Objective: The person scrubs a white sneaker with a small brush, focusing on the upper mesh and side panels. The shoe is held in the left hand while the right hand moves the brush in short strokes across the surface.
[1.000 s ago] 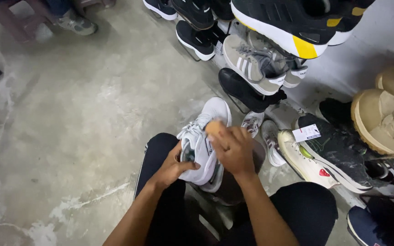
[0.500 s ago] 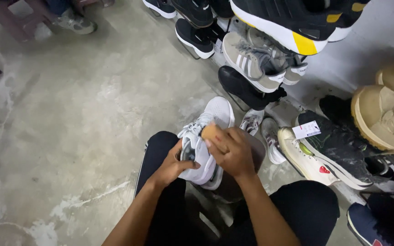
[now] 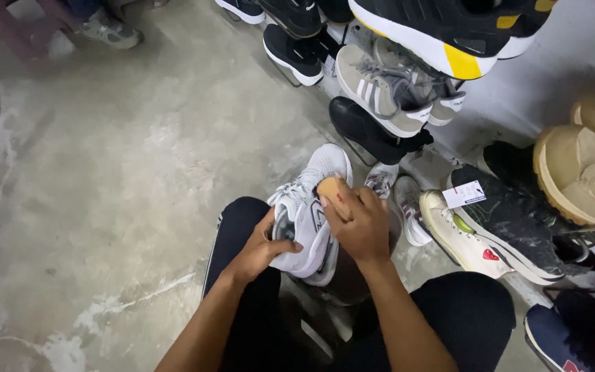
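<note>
The left hand (image 3: 259, 253) grips the white shoe (image 3: 308, 213) at its collar, thumb hooked into the opening, so the shoe rests steady across the left knee (image 3: 242, 227) with its toe pointing to twelve o'clock. The right hand (image 3: 358, 224) is clenched round a tan sponge (image 3: 330, 188), pressing it against the shoe's upper at about one o'clock from the left hand; bracing with one hand lets the other bear down.

One shoe is held, with one sponge on it. At three o'clock lie a cream sneaker (image 3: 459, 241) and a black tagged sneaker (image 3: 518, 220), with two small pale shoes (image 3: 397, 196) between them and the knee. A rack (image 3: 352, 148) from twelve to two o'clock keeps pairs off the concrete floor (image 3: 105, 172): a grey striped shoe (image 3: 377, 89), a black shoe (image 3: 370, 134) below it, and a black-and-yellow shoe (image 3: 435, 31) above. Tan boots (image 3: 583, 165) sit at far right; how many, I cannot tell.
</note>
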